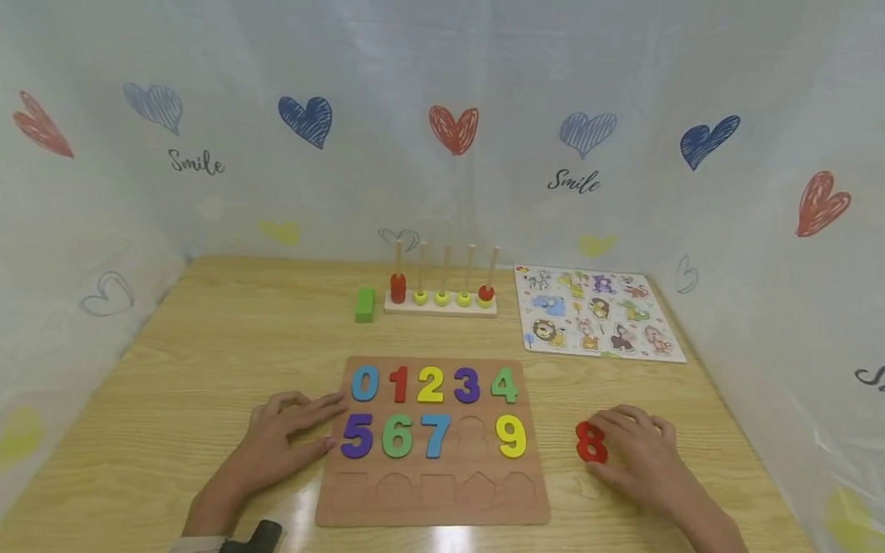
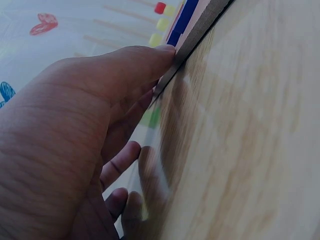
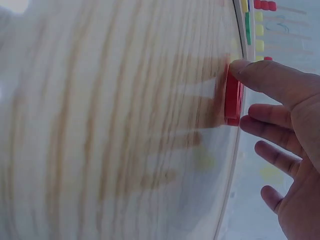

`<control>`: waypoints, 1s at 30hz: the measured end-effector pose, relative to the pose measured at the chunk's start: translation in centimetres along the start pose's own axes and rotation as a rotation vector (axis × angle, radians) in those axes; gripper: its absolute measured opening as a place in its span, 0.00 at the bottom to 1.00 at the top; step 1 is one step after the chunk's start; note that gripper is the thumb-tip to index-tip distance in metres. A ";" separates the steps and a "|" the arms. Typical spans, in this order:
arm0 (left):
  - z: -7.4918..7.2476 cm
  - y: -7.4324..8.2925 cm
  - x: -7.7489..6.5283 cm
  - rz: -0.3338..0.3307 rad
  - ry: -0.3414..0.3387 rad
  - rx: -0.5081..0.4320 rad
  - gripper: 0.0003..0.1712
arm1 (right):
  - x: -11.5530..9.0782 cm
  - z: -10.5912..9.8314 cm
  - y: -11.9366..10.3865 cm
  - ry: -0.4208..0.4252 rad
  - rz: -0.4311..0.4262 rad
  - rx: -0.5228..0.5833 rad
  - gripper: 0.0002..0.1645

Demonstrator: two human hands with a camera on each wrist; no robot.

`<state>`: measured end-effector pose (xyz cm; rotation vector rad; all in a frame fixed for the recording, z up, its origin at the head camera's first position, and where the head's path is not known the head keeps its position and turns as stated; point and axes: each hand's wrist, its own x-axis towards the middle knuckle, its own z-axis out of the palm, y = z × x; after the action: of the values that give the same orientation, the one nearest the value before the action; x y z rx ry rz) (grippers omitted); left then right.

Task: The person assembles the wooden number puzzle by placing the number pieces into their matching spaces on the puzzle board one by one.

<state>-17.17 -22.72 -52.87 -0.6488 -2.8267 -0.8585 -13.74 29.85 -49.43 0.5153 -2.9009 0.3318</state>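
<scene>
The brown wooden number board point(image 1: 433, 514) lies on the table, with coloured numerals 0 to 7 and 9 in it and a bare 8-shaped recess point(image 1: 472, 437). My left hand point(image 1: 279, 439) is at its left edge, thumb tip by the purple 5 point(image 1: 357, 436) and forefinger near the blue 0 point(image 1: 365, 383). Seen from the left wrist, the thumb point(image 2: 150, 62) meets the board's edge and the other fingers are loosely bent. Right of the board, my right hand point(image 1: 643, 458) pinches the red number 8 point(image 1: 591, 443) between thumb and fingers, low on the table. The piece point(image 3: 232, 97) appears edge-on in the right wrist view.
Behind the board stand a green block point(image 1: 365, 304) and a bead stacker point(image 1: 441, 307) with upright pegs. An animal puzzle board point(image 1: 598, 314) lies at the back right. Along the board's front row are several empty shape recesses. A heart-printed curtain point(image 1: 454, 60) surrounds the table.
</scene>
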 end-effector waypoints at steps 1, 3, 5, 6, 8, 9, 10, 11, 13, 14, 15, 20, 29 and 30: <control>0.0 0.0 0.0 -0.002 -0.001 0.000 0.29 | 0.0 0.0 0.1 -0.004 0.002 0.008 0.34; 0.0 0.0 -0.1 0.000 -0.003 -0.003 0.28 | -0.1 0.1 0.3 -0.012 0.007 0.021 0.33; -0.1 0.0 -0.1 0.001 -0.006 -0.005 0.28 | -0.1 0.2 0.4 -0.017 0.004 0.033 0.32; -0.1 0.1 -0.1 0.002 -0.007 -0.008 0.28 | -0.1 0.2 0.4 -0.016 -0.001 0.039 0.32; -0.1 0.1 -0.2 0.005 -0.008 -0.010 0.28 | -0.1 0.3 0.5 -0.011 -0.011 0.048 0.31; -0.1 0.1 -0.2 0.006 -0.008 -0.010 0.28 | -0.1 0.4 0.5 -0.008 -0.016 0.051 0.30; -0.1 0.0 -0.2 0.005 -0.008 -0.010 0.28 | -0.1 0.4 0.5 -0.002 -0.021 0.052 0.30; -0.1 0.0 -0.2 0.005 -0.007 -0.010 0.28 | -0.1 0.4 0.6 0.002 -0.024 0.052 0.30; -0.1 0.0 -0.2 0.008 -0.005 -0.007 0.28 | 0.0 0.4 0.5 0.007 -0.026 0.048 0.29; -0.1 -0.1 -0.2 0.010 -0.003 -0.005 0.28 | 0.0 0.4 0.5 0.007 -0.025 0.045 0.30; -0.1 -0.1 -0.2 0.011 -0.002 -0.003 0.28 | 0.0 0.3 0.5 0.007 -0.025 0.042 0.30; 0.0 -0.1 -0.1 0.016 0.003 -0.001 0.29 | 0.2 0.0 0.1 0.013 -0.027 0.033 0.29; 0.0 -0.1 -0.1 0.011 0.002 -0.008 0.29 | 0.6 -0.7 -1.2 0.048 -0.069 0.057 0.30; 0.0 0.0 -0.1 0.009 0.001 -0.009 0.29 | 0.6 -0.8 -1.3 0.050 -0.073 0.058 0.30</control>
<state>-17.08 -22.81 -52.92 -0.6622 -2.8184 -0.8705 -13.72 28.61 -48.29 0.6115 -2.8230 0.4137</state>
